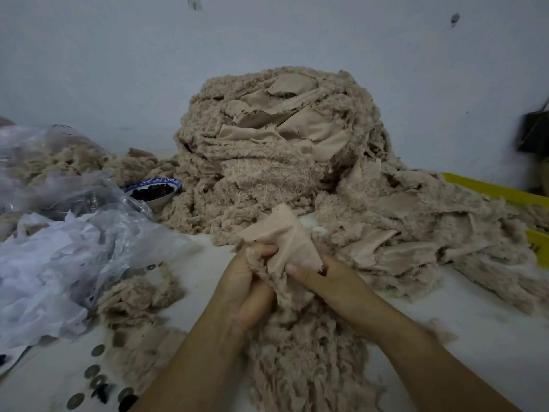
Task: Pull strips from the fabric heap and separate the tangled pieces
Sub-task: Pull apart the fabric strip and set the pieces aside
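Observation:
A tall heap of beige fleecy fabric (276,150) rises at the middle of the table and spreads to the right. In front of it I hold one beige fabric piece (282,236), smooth side up at its top, fleecy below. My left hand (246,283) grips its left edge with curled fingers. My right hand (323,278) pinches its right edge, the thumb pressed on the cloth. The piece's lower part trails down into a loose pile of fleecy strips (309,361) between my forearms.
Crumpled clear plastic bags (59,242) lie at the left, with a blue-rimmed bowl (157,190) of dark pieces behind them. Coins (92,371) lie near the front left edge. A yellow crate (499,190) sits at the right under the fabric. Small fleecy scraps (139,295) lie left of my hands.

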`<state>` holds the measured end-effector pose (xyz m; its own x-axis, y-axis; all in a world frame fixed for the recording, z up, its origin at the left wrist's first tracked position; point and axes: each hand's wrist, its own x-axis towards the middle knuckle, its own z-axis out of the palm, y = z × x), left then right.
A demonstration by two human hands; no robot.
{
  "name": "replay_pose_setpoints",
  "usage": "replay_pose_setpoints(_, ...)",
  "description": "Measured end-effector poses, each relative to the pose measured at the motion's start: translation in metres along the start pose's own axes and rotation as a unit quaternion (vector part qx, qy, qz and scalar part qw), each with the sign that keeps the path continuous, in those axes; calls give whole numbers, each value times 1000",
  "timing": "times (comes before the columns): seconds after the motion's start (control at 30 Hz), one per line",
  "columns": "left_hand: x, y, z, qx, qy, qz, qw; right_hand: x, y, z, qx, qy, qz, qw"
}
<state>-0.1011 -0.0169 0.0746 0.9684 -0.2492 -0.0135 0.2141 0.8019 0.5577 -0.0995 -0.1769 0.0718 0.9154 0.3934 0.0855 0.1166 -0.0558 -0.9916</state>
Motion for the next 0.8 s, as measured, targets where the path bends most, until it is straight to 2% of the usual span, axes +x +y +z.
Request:
replay_pose_setpoints(0.13, 1, 3, 2, -10, 33, 28, 999, 3, 0, -5, -55, 94, -2, 994)
replay_pose_setpoints(0.23, 3, 4, 2, -35, 42, 23, 998, 6, 1, -11, -79, 110, -10, 991)
replay_pose_setpoints(0.33, 4, 8, 2, -60, 54, 19, 997, 7, -2, -13, -57, 128, -1, 990)
replay_pose_setpoints(0.57, 11, 18, -10, -130, 111, 116, 978, 15, 5, -21, -37, 217, 0, 976)
replay_pose_setpoints(0.67, 6, 29, -11, -134, 85, 136, 978, 17, 6, -33, 12, 289, 29, 957)
replay_pose_setpoints(0.73, 6, 37, -12, -148, 54, 147, 976, 15, 5, -47, -27, 331, 48, 942)
replay_pose_setpoints(0.8, 5, 34, -10, -139, 102, 182, 968, 11, 6, -51, -78, 312, 44, 946)
